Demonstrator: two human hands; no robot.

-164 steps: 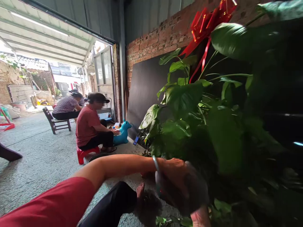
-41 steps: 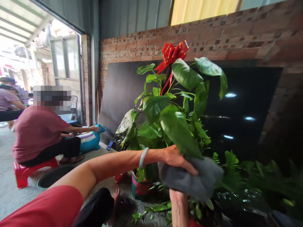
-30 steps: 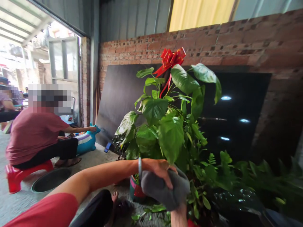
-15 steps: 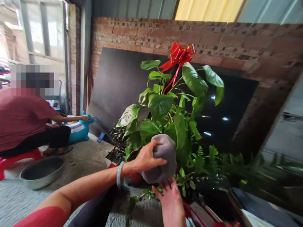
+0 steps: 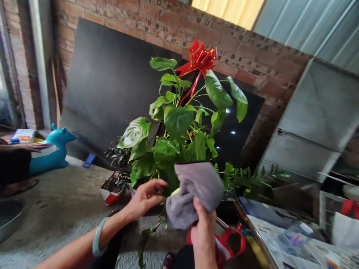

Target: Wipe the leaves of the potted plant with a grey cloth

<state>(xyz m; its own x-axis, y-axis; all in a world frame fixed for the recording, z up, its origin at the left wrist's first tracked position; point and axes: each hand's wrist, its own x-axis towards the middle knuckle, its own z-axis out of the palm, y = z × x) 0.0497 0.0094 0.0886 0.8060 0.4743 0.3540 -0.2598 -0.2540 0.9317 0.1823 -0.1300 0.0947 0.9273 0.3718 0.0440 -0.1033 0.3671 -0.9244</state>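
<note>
Left hand [image 5: 144,196] has left the cloth [image 5: 193,192] (fingers spread); right hand [image 5: 203,228] pinches it.

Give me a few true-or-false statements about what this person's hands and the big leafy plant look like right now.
1. The right hand grips a grey cloth. True.
2. The left hand also holds the cloth. False: it is open with spread fingers, beside the cloth, near the leaves.
3. A shiny red ribbon bow sits at the top of the green large-leaved plant. True.
4. A blue bow tops the plant. False: the bow is red.
5. A pale green bangle is on the left wrist. True.
</note>
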